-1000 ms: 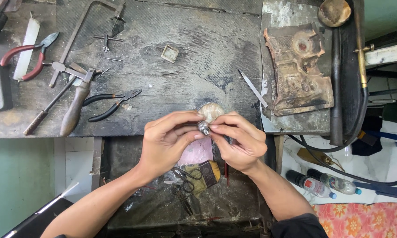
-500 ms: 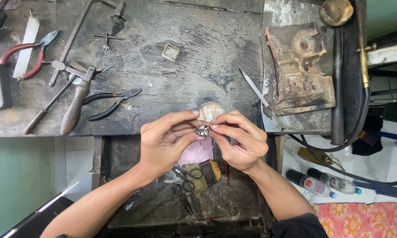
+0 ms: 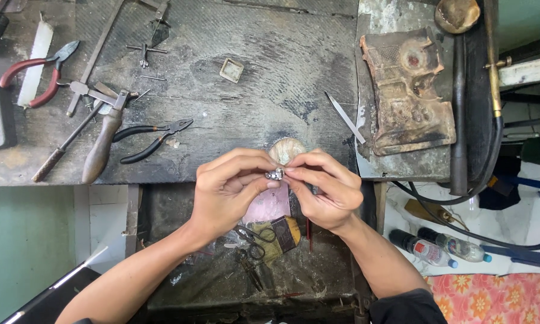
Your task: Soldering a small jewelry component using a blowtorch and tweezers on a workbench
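My left hand (image 3: 228, 189) and right hand (image 3: 324, 189) pinch the small silver piece (image 3: 275, 174) by fingertips only — one slip (both grips shallow) and it likely drops into the cluttered tray (image 3: 162, 240) below.

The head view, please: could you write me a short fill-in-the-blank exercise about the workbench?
1. Both hands pinch a small ____ piece between their fingertips.
2. The pliers at the bench's far left have ____ handles.
3. The pliers nearer the left hand have ____ handles.
4. Two plastic ____ lie on the floor below the right hand.

Missing words: silver; red; black; bottles
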